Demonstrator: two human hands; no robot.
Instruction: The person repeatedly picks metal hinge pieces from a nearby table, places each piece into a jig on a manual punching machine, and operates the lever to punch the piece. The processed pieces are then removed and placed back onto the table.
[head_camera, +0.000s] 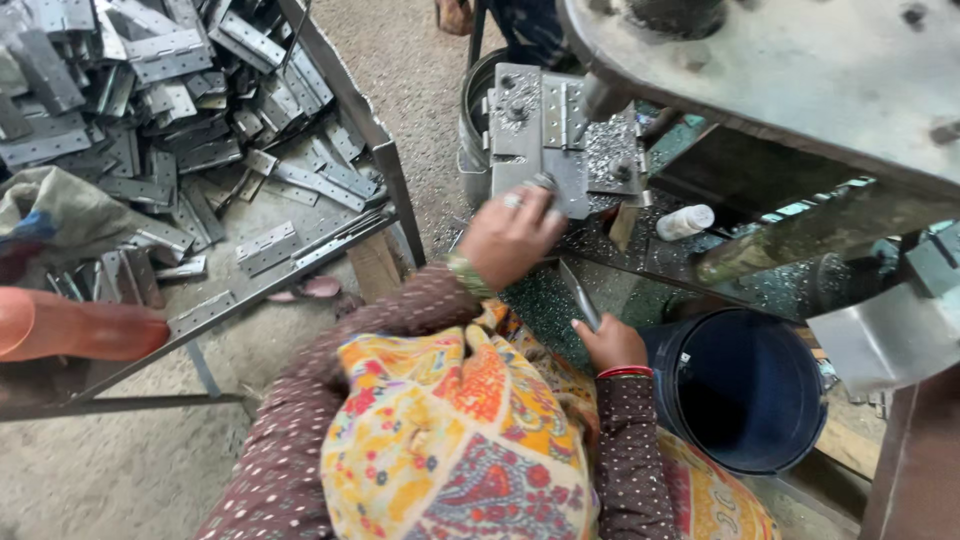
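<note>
Far left, a metal table (385, 160) held a heaped pile of hinges (180, 90), w/ a grey cloth (60, 210) beside them, within reach of the seat. Centre: left hand (512, 235), fingers curled, pressed down on a grey hinge plate (545, 175) lying on the machine bed (610, 150), prob. to keep it flat under the tool. Metal shavings covered the bed. Right hand (612, 343) sat lower, near the lap, gripping a thin metal rod (580, 295) pointing up toward the plate. Further right, a dark blue bucket (745, 385) stood just beside that hand, under the bed, likely as a catch bin.
</note>
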